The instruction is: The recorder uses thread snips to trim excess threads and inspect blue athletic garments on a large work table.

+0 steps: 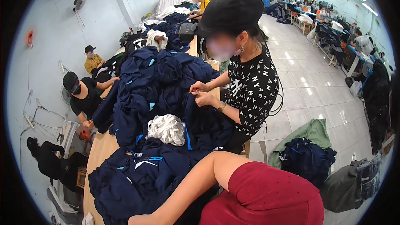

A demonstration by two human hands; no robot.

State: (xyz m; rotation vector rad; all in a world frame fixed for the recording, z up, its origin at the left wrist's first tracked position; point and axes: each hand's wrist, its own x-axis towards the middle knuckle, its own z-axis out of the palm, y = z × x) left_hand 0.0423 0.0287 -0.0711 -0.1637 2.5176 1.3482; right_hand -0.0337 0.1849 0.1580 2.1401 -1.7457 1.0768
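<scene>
Cloth [125, 183]: navy heap on the worktop [103, 143], near side of the white bundle [166, 130]. Should handle soft, floppy, heavy in bulk; take it by a seam or edge. Right hand [139, 220] mostly cut off, can't tell its grip. Left hand out of view.

matt cloth garments [141, 183]; smooth wooden table [104, 147]
</scene>
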